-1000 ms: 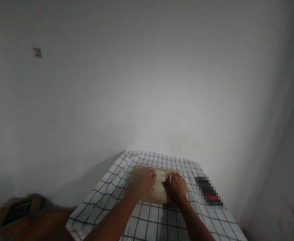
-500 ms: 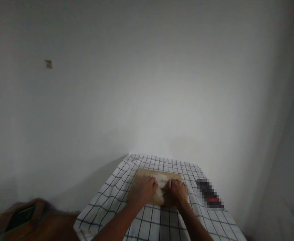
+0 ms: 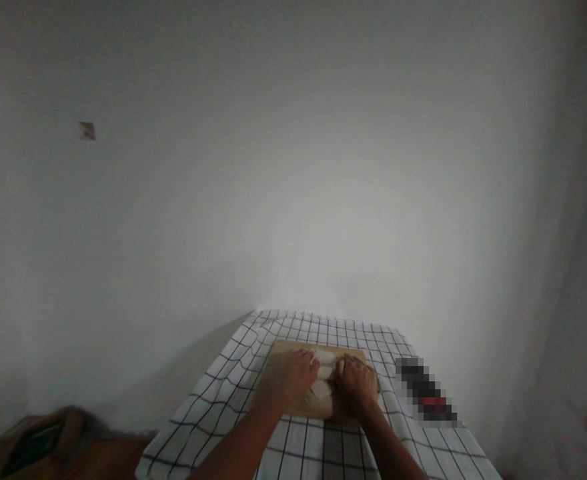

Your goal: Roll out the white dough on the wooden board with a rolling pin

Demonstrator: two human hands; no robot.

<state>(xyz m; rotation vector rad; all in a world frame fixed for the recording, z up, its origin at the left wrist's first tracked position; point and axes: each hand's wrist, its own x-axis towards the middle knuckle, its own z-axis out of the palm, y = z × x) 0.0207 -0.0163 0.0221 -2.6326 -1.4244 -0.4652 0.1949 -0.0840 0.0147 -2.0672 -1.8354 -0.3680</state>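
A pale, soft piece of dough [image 3: 324, 380] lies across a wooden board [image 3: 311, 409], its surface showing folds or ridges. My left hand [image 3: 297, 375] presses its left side, fingers curled at the dough's edge. On the opposite side my right hand [image 3: 356, 379] bears down with bent fingers gripping the dough's right edge. A strip of dough shows between the two hands; the parts under my palms and fingers are hidden.
The board rests on a table with a white, black-checked cloth [image 3: 213, 397]. A blurred-out dark object with a red patch [image 3: 426, 393] lies at the right. A plain wall [image 3: 293, 167] stands behind. A brown item [image 3: 38, 440] is low at the left.
Both hands stay on the dough, with slight shifts of the fingers. Its visible strip looks a little more ridged between them. The view has moved slightly.
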